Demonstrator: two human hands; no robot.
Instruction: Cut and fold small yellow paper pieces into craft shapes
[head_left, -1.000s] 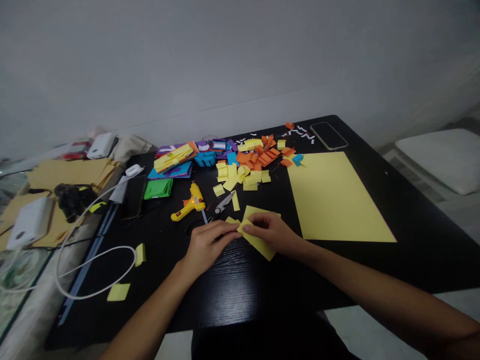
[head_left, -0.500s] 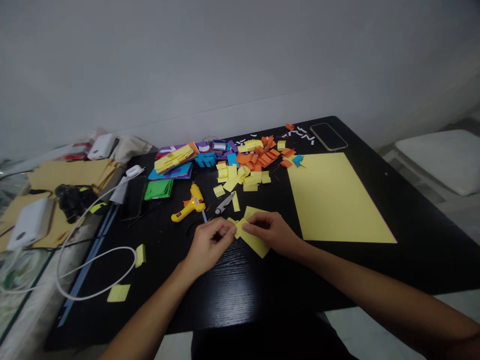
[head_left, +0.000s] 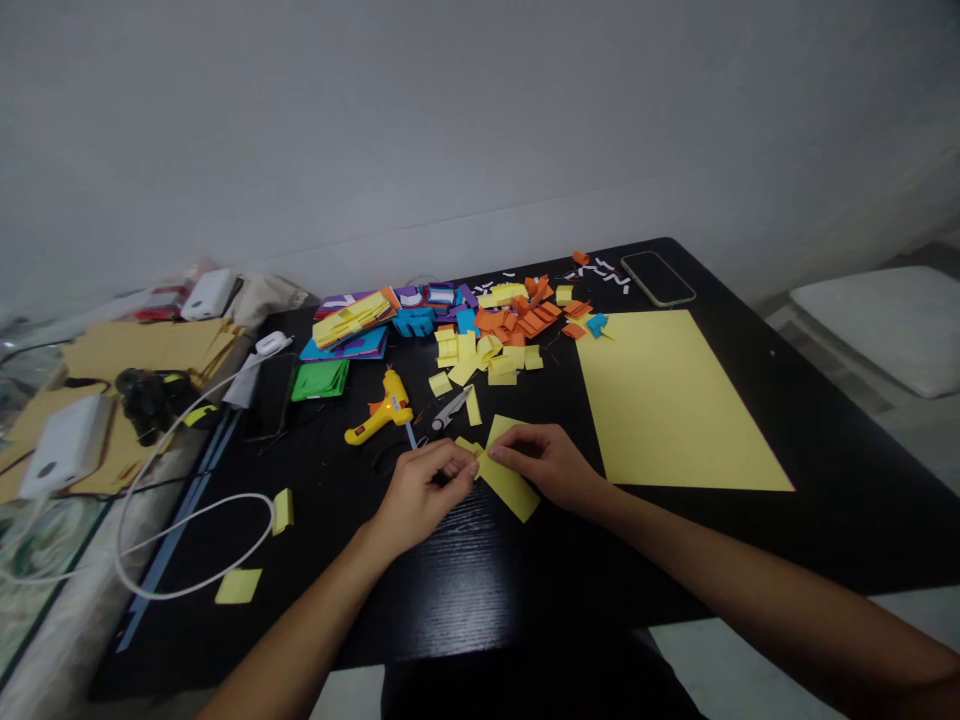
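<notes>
Near the front middle of the black table, my left hand [head_left: 424, 490] pinches a small yellow paper piece [head_left: 478, 455] between thumb and fingers. My right hand [head_left: 551, 465] is closed at the same paper from the right, its thumb and fingertips pressed together on a yellow edge. Under and between the hands lie yellow paper strips [head_left: 514, 492]. Grey-handled scissors [head_left: 451, 409] and a yellow glue gun [head_left: 381, 408] lie just beyond my left hand. Behind them are folded yellow pieces [head_left: 465, 348] and orange pieces [head_left: 525, 318].
A large yellow sheet [head_left: 675, 400] lies to the right, with a phone [head_left: 658, 277] behind it. On the left are green folded papers [head_left: 320, 380], a dark phone [head_left: 271, 395], a looping white cable [head_left: 271, 515] and a white stool [head_left: 885, 320] stands far right.
My fingers have shifted very slightly at the small yellow paper, and the left thumb covers more of it. The whole view has moved a little.
</notes>
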